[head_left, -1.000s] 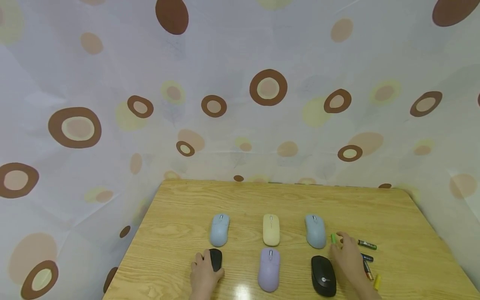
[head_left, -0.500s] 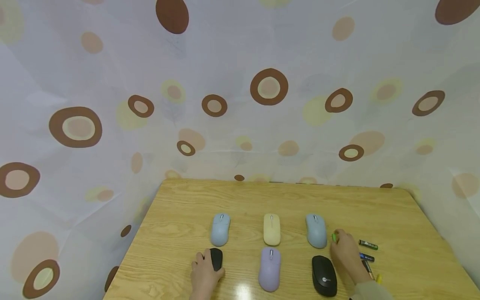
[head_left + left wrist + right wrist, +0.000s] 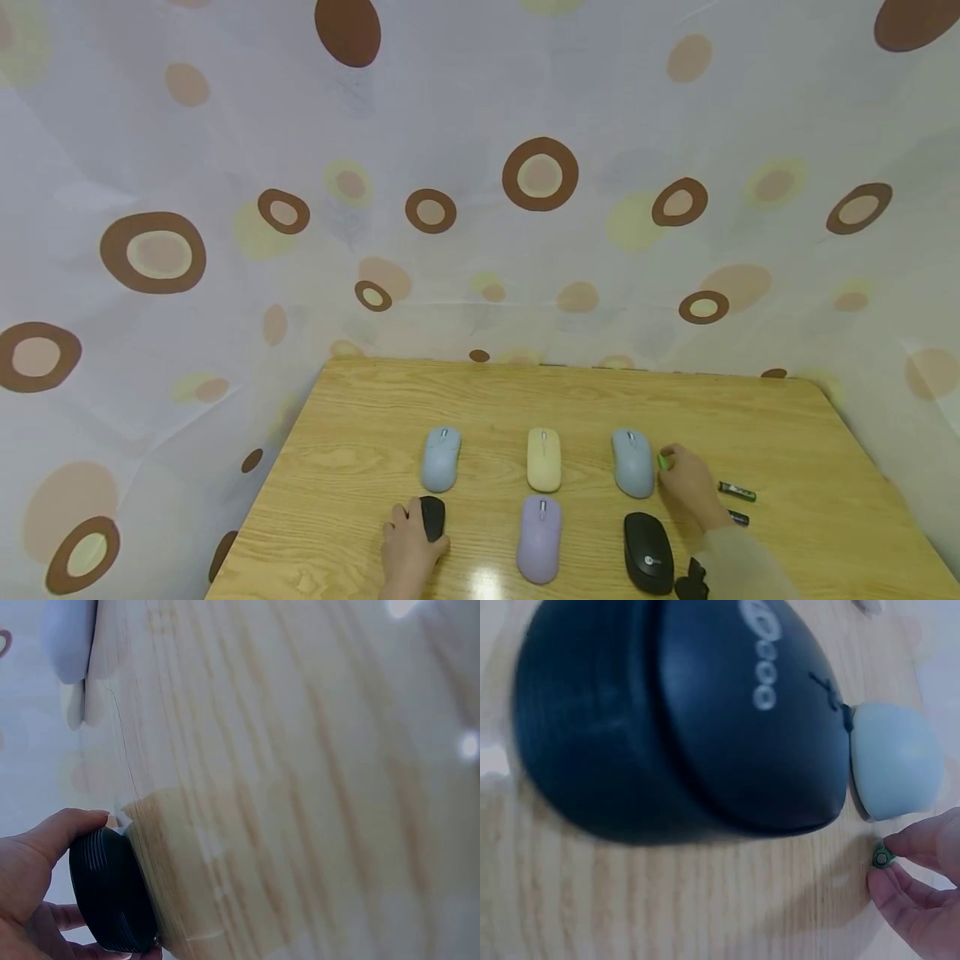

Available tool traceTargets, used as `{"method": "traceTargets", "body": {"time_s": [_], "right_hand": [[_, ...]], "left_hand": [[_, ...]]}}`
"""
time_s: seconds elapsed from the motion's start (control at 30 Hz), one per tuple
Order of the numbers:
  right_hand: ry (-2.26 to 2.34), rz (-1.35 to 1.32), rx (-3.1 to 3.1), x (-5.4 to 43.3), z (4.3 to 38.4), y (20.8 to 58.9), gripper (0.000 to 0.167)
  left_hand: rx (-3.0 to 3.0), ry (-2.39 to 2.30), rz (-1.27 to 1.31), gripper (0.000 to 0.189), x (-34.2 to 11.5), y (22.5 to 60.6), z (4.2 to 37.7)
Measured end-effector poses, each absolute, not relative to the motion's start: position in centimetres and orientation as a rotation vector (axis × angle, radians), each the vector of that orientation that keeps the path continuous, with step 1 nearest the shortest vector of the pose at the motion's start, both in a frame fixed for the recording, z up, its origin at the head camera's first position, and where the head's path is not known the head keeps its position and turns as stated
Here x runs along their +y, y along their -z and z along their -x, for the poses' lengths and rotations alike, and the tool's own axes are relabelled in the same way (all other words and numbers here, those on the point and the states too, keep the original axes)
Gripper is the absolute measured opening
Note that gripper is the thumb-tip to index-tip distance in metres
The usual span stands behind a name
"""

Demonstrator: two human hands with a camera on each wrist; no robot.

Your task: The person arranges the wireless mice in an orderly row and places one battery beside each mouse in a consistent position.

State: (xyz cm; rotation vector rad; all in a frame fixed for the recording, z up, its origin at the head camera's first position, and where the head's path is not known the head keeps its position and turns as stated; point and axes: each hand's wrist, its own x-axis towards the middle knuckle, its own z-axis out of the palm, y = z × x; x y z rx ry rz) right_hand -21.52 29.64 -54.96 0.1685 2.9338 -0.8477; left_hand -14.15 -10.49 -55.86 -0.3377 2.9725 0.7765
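Note:
My left hand holds a black computer mouse on the table. In the left wrist view, thumb and fingers grip the sides of that mouse. My right hand pinches a small green battery just right of the right-hand light-blue mouse. The right wrist view shows the round end of the battery between thumb and fingertip, low over the wood. Nearer the front edge lies another black mouse, left of my right forearm.
On the wooden table also lie a left-hand light-blue mouse, a cream mouse and a purple mouse. A green-and-black battery and a dark battery lie right of my right hand. A patterned sheet surrounds the table.
My right hand has closed its fingers on the green battery and shifted slightly away from me with it. The sleeve now hides the yellow battery and another one. My left hand stays put.

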Motion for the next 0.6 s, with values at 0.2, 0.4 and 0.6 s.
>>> {"method": "traceTargets", "body": {"time_s": [0.2, 0.4, 0.6], "right_hand": [[0.895, -0.207, 2.896, 29.6, 22.4, 55.2, 0.035], [0.943, -0.233, 2.887, 29.4, 22.7, 55.2, 0.032], [0.970, -0.242, 2.888, 29.3, 22.8, 55.0, 0.031]], "left_hand": [[2.973, -0.770, 0.333, 0.068, -10.5, 56.0, 14.2], [2.973, -0.780, 0.331, 0.069, -10.6, 56.0, 14.2], [2.972, -0.787, 0.321, 0.069, -10.6, 55.9, 14.2]]}}
